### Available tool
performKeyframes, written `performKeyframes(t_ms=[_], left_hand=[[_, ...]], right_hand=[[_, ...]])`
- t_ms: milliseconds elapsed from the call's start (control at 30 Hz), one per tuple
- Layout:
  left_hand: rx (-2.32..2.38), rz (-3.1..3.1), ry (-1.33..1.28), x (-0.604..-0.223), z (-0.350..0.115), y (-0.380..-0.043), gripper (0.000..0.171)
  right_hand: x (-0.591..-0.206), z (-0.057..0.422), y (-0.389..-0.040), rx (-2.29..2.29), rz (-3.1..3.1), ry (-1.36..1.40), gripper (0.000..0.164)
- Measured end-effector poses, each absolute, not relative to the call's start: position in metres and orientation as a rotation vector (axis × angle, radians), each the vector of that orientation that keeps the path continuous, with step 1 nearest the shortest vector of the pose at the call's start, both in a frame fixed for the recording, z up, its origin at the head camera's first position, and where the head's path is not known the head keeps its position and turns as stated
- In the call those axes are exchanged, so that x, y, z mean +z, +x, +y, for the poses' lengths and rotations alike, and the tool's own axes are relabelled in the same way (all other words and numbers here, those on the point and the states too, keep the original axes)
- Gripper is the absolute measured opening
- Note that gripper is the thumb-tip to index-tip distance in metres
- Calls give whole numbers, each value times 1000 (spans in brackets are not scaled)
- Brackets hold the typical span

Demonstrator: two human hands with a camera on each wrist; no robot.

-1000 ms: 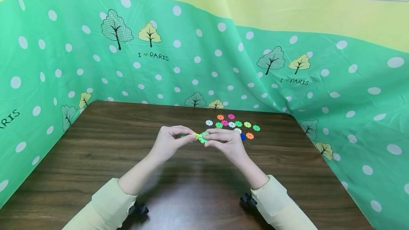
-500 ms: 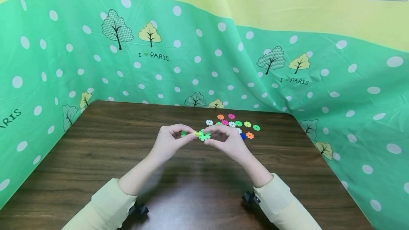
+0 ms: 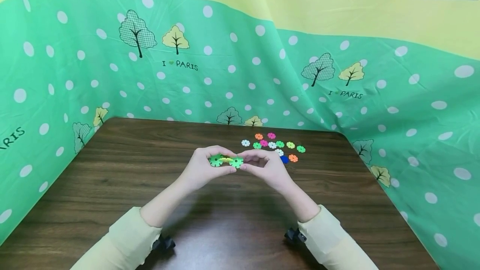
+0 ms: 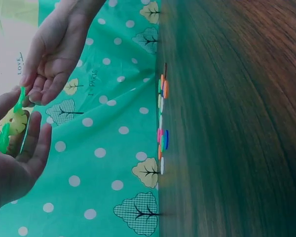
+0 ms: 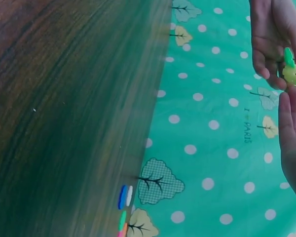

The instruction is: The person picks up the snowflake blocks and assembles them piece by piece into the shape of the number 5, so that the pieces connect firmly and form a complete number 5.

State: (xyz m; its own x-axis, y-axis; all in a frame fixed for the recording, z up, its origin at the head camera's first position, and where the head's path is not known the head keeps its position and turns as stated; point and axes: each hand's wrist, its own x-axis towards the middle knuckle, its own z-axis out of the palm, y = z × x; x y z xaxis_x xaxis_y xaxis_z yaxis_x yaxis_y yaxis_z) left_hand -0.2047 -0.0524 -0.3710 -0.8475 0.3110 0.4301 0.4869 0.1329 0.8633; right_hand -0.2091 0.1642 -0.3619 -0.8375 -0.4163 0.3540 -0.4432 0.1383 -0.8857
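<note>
Two green flower-shaped interlocking discs, a left one [image 3: 215, 161] and a right one [image 3: 236, 162], are joined through a yellow disc [image 3: 226, 160] set at an angle between them. My left hand [image 3: 200, 169] arches over this short chain, its thumb and forefinger pinching the right green disc. At that disc's outer edge, my right hand [image 3: 270, 169] holds on with thumb and fingertips. Seen from the left wrist, the yellow disc [image 4: 16, 122] faces the camera while the green ones are nearly edge-on. The right wrist view shows the chain partly cut off at the frame edge.
Beyond my right hand, loose flower discs lie flat on the dark wooden table [image 3: 131, 178]: orange [image 3: 293, 158], blue [image 3: 284, 159], white [image 3: 245, 143], pink [image 3: 271, 136], yellow-green [image 3: 290, 145] and green [image 3: 301, 149]. A green patterned cloth [image 3: 206, 95] hangs behind the table.
My left hand has shifted its pinch rightward along the chain onto the right green disc, uncovering the left one. My right fingers loosened from that disc, then came back to its edge.
</note>
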Motion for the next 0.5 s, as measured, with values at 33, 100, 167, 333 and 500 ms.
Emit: performKeyframes(t_ms=[33,100,167,333,500], left_hand=[[-1790,-2249,-806,-371,-52,-205,27],[-1772,-2248,-811,-371,-52,-206,27],[-1758,-2249,-814,-371,-52,-206,27],[-1765,-2279,-762,-357,-50,-194,24],[-1732,-2307,-715,-358,-52,-194,23]], right_hand=[[-359,163,-207,1847,-2353,885,25],[-359,162,-206,1854,-2356,874,25],[-359,162,-207,1856,-2360,873,25],[-370,170,-217,1851,-2350,922,29],[-375,185,-226,1781,-2374,944,29]])
